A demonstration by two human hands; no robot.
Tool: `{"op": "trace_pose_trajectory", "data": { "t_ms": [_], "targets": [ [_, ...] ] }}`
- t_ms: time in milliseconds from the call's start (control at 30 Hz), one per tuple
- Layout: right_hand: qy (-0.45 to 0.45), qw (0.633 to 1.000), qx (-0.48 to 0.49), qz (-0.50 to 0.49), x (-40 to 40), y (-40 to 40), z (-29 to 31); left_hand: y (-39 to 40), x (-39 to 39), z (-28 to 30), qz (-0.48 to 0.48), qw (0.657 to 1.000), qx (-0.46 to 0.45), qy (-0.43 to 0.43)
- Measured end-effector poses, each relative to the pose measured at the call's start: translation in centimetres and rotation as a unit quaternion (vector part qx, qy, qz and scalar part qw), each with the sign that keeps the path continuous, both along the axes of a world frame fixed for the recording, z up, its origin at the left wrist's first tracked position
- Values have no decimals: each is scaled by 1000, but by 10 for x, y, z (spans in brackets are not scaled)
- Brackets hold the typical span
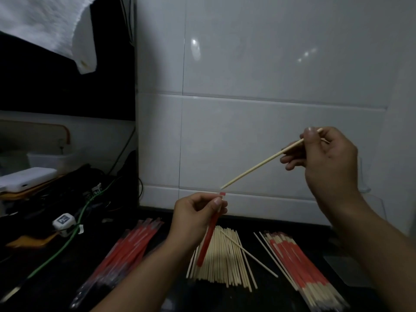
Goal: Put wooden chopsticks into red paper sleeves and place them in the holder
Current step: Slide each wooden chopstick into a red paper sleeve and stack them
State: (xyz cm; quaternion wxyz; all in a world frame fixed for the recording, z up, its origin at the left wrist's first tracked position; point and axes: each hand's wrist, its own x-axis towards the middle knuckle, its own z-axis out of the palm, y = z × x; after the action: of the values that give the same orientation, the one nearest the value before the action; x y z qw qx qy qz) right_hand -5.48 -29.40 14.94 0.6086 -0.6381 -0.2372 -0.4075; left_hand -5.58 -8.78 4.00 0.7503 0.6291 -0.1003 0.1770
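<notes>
My left hand [198, 212] pinches a red paper sleeve [208, 239] near its top; the sleeve hangs down and to the left over the counter. My right hand [326, 158] grips a bare wooden chopstick [258, 164] at its thick end, the thin tip pointing down-left and ending just above the sleeve's open top. Below my hands lies a pile of bare chopsticks [225, 260]. Empty red sleeves [132, 244] lie bundled at the left, and sleeved chopsticks [299, 266] lie at the right. No holder is in view.
A white tiled wall [270, 109] stands close behind the dark counter [74, 273]. At the left are a green cable [74, 233], a small white tagged cube [64, 222], a white box and clutter. A white cloth [56, 25] hangs at the upper left.
</notes>
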Motion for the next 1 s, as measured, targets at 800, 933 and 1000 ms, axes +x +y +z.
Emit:
{"op": "trace_pose_trajectory", "data": {
  "t_ms": [800,933,1000],
  "targets": [
    [-10,999,-8,-33,10,-3,-8,-1,-3,-1,16,997,66,-21],
    [-8,1000,-8,-29,10,-2,-9,-1,-4,0,13,996,82,-19],
    [-11,1000,-5,-28,10,-2,-10,-2,-4,0,17,995,93,-18]
  ]
}}
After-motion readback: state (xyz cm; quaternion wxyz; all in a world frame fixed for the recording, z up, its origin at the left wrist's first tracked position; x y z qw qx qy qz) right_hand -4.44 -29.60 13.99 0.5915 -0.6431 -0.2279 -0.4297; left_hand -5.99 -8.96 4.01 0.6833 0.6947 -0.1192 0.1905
